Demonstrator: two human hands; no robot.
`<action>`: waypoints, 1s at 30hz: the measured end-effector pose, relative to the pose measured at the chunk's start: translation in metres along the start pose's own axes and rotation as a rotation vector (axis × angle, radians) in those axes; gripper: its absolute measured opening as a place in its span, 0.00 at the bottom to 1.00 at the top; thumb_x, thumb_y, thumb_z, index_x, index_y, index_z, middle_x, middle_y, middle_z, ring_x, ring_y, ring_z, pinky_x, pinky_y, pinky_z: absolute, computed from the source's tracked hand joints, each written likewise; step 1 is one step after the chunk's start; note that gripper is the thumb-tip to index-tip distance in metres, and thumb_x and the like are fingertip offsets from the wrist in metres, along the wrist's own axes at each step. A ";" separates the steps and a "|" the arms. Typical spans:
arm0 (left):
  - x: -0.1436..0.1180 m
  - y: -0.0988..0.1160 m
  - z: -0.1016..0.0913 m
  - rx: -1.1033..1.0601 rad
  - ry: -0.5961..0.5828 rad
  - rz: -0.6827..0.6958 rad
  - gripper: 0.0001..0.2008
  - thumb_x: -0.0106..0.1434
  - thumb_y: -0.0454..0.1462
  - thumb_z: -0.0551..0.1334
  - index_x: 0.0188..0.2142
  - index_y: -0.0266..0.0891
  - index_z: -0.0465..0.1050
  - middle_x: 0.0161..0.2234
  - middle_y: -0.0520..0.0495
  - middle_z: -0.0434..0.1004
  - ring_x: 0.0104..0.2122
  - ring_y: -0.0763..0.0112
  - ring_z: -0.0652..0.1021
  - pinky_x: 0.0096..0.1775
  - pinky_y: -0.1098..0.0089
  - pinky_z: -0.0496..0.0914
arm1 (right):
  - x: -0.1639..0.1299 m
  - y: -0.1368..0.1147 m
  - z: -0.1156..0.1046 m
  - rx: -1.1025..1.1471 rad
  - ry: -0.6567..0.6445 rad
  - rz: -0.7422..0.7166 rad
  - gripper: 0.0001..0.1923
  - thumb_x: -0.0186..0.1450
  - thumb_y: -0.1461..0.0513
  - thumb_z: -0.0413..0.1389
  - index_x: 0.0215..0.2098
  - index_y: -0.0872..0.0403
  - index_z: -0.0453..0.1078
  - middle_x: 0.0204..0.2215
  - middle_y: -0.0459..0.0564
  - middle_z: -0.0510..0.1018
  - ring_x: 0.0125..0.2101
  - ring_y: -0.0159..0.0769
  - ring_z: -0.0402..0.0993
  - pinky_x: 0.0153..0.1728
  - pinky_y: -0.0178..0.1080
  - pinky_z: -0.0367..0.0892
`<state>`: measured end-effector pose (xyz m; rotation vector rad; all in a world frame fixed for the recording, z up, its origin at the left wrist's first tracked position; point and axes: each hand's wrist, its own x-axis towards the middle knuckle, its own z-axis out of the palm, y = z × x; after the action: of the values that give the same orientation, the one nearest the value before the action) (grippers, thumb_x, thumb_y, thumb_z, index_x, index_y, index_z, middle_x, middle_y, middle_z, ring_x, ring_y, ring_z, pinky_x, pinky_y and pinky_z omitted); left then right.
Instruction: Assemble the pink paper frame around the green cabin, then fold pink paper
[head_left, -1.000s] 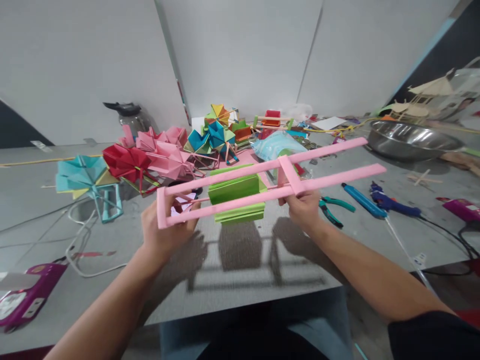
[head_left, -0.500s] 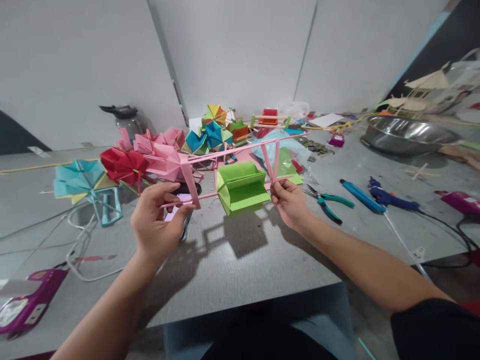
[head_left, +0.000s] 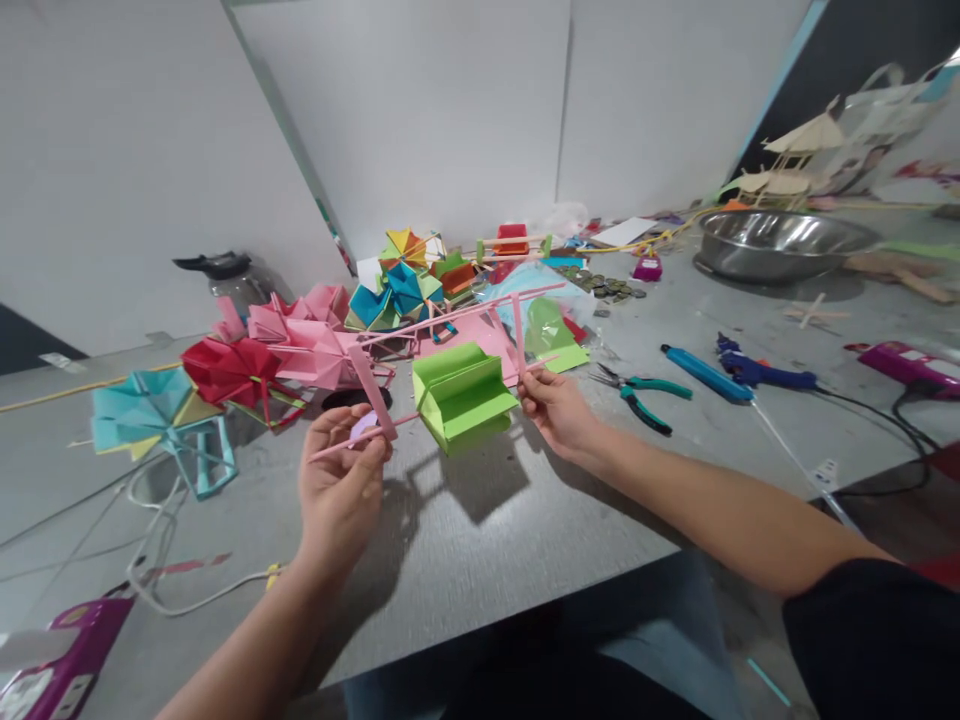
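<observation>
Between both hands hangs a pink stick frame (head_left: 369,388) with a folded light-green paper wheel (head_left: 465,400) on its lower rod. My left hand (head_left: 341,480) grips the frame's left end, its thumb against the foot of the upright strip. My right hand (head_left: 551,405) pinches the foot of the right upright, beside the wheel. The whole piece is held above the grey table (head_left: 450,590), where its shadow falls. Past the frame lie a pink sheet (head_left: 465,332) and a green paper piece (head_left: 555,335).
Pliers (head_left: 646,398), a blue cutter-like tool (head_left: 705,373) and a blue glue gun (head_left: 765,370) lie to the right. A metal bowl (head_left: 784,262) stands behind them. Folded paper wheels in red (head_left: 229,365) and light blue (head_left: 142,410) sit left, near a purple power strip (head_left: 67,655).
The frame now tilts, its left end lower. My left hand has turned more palm-up, its fingers curling around the rod. The whole view has shifted slightly.
</observation>
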<state>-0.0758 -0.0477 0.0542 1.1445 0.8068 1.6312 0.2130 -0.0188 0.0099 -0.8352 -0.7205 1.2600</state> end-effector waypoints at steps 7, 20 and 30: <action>-0.003 -0.006 0.000 0.057 -0.051 -0.062 0.19 0.65 0.56 0.75 0.37 0.47 0.77 0.43 0.46 0.85 0.38 0.65 0.82 0.41 0.66 0.80 | -0.002 0.007 0.003 -0.049 -0.030 -0.020 0.30 0.49 0.42 0.81 0.29 0.52 0.73 0.25 0.42 0.78 0.21 0.25 0.68 0.20 0.32 0.63; 0.006 0.003 0.001 0.008 -0.124 -0.090 0.22 0.64 0.58 0.75 0.33 0.43 0.80 0.40 0.45 0.89 0.27 0.70 0.80 0.34 0.68 0.78 | 0.001 0.006 0.003 0.028 0.010 -0.070 0.36 0.50 0.55 0.82 0.48 0.46 0.68 0.30 0.40 0.84 0.26 0.33 0.81 0.27 0.34 0.74; 0.011 0.003 -0.004 -0.045 -0.134 -0.057 0.21 0.65 0.56 0.75 0.33 0.42 0.80 0.40 0.44 0.89 0.26 0.70 0.79 0.32 0.68 0.78 | 0.006 0.004 0.001 -0.070 -0.013 -0.213 0.41 0.49 0.59 0.80 0.54 0.45 0.65 0.33 0.38 0.84 0.31 0.34 0.83 0.37 0.39 0.78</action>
<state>-0.0819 -0.0380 0.0591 1.1749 0.7070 1.5018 0.2110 -0.0127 0.0066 -0.7862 -0.8451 1.0550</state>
